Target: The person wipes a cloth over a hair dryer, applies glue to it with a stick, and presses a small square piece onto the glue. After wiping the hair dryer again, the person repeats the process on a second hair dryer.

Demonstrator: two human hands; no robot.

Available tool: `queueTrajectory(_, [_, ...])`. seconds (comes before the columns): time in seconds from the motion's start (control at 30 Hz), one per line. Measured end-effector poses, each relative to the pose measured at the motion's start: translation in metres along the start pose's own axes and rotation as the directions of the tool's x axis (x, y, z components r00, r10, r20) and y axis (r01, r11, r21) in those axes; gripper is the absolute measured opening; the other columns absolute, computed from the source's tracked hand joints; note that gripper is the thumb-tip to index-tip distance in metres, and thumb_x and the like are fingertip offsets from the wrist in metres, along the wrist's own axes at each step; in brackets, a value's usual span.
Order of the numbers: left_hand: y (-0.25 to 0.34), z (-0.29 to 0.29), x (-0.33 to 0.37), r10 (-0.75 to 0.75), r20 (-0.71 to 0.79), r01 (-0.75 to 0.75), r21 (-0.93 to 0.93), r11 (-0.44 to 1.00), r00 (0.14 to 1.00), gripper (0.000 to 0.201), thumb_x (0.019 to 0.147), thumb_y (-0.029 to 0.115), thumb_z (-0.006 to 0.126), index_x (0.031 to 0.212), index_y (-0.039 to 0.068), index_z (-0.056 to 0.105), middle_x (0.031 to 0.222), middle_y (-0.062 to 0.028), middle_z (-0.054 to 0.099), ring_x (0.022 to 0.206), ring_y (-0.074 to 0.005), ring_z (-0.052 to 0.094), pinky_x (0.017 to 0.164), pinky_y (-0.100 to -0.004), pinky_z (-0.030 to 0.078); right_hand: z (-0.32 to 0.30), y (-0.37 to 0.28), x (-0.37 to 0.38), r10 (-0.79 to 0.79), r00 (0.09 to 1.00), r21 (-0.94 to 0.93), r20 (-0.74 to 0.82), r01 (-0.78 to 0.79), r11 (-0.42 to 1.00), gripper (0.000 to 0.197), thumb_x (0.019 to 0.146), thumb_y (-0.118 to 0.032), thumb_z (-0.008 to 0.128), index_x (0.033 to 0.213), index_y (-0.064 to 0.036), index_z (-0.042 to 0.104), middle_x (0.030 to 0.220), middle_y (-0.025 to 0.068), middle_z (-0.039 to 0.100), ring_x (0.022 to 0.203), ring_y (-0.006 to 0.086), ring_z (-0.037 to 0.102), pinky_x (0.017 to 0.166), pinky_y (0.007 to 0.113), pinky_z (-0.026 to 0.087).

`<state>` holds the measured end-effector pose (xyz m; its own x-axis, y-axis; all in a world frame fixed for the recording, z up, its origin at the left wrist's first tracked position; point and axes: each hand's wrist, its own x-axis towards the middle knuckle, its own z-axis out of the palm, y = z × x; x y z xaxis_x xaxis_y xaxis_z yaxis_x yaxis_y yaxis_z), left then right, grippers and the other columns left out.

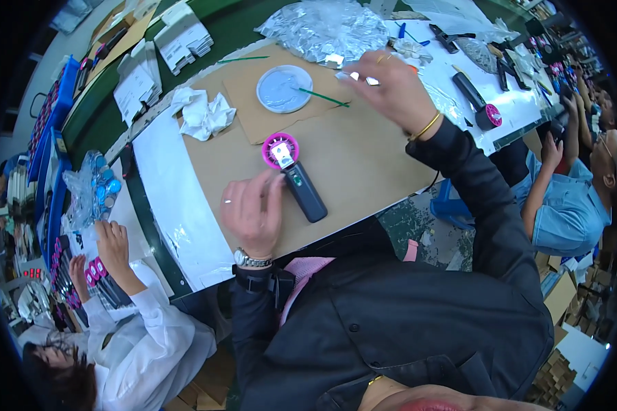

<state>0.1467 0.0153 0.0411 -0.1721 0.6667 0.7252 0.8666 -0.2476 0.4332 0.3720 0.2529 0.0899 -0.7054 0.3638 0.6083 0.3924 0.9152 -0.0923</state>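
Note:
A handheld device like a small fan (306, 195), with a dark handle and a round pink head, lies slantwise on the brown cardboard. A shiny silver plate sits across its pink head. My left hand (252, 214) rests loosely curled at its left side, fingertips close to the neck and not wrapped round it; whether they touch I cannot tell. Raised over the far right of the cardboard, my right hand (394, 92) pinches a small shiny silver piece (355, 77). Left of that hand, a round dish (260, 91) holds pale paste, with a green stick (324, 98) leaning over its rim.
Crumpled tissue (204, 115) lies left of the dish. Behind it is a clear bag of silvery pieces (325, 31). Another dark device with a pink end (476, 99) and pliers-like tools lie right. People sit at both sides; a white-sleeved co-worker's hands (113, 250) are at left.

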Motion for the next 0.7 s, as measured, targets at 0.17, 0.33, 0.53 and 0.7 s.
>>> queueTrajectory(0.17, [-0.003, 0.002, -0.003, -0.095, -0.046, 0.095, 0.014, 0.995, 0.994, 0.031, 0.082, -0.001, 0.087, 0.11, 0.001, 0.075, 0.075, -0.0075, 0.06, 0.067, -0.0229, 0.057, 0.06, -0.0379, 0.042, -0.015, 0.044, 0.008, 0.269, 0.952, -0.005, 0.147, -0.271, 0.962, 0.015, 0.092, -0.015, 0.079, 0.104, -0.0051, 0.08, 0.097, 0.0094, 0.069, 0.096, 0.0293, 0.068, 0.081, 0.041, 0.055])
queueTrajectory(0.33, [-0.004, 0.005, -0.003, -0.118, -0.056, 0.12, 0.027, 0.992, 0.991, 0.035, 0.081, -0.001, 0.087, 0.114, 0.001, 0.074, 0.075, -0.0068, 0.058, 0.067, -0.022, 0.055, 0.059, -0.0374, 0.041, 0.022, 0.058, 0.009, 0.071, 0.956, 0.022, 0.283, -0.08, 0.997, 0.015, 0.092, -0.015, 0.078, 0.103, -0.0054, 0.08, 0.098, 0.0088, 0.07, 0.097, 0.0297, 0.069, 0.083, 0.042, 0.056])
queueTrajectory(0.53, [-0.003, 0.004, -0.004, -0.128, -0.064, 0.129, 0.02, 0.991, 0.99, 0.039, 0.081, 0.0, 0.088, 0.117, 0.002, 0.073, 0.077, -0.0069, 0.058, 0.069, -0.0221, 0.055, 0.06, -0.0374, 0.041, 0.04, 0.059, 0.015, 0.026, 0.924, -0.067, 0.381, 0.0, 0.998, 0.018, 0.092, -0.014, 0.077, 0.108, -0.0065, 0.081, 0.097, 0.0089, 0.069, 0.098, 0.0315, 0.069, 0.086, 0.043, 0.057])
queueTrajectory(0.7, [-0.005, 0.006, -0.005, -0.14, -0.061, 0.14, 0.001, 0.99, 0.988, 0.042, 0.081, 0.001, 0.089, 0.12, 0.002, 0.072, 0.08, -0.0073, 0.059, 0.071, -0.0225, 0.055, 0.061, -0.0374, 0.042, 0.041, 0.061, 0.011, 0.099, 0.963, 0.076, 0.252, -0.121, 0.99, 0.019, 0.097, -0.013, 0.075, 0.113, -0.0061, 0.08, 0.1, 0.0067, 0.073, 0.089, 0.0243, 0.072, 0.08, 0.037, 0.058])
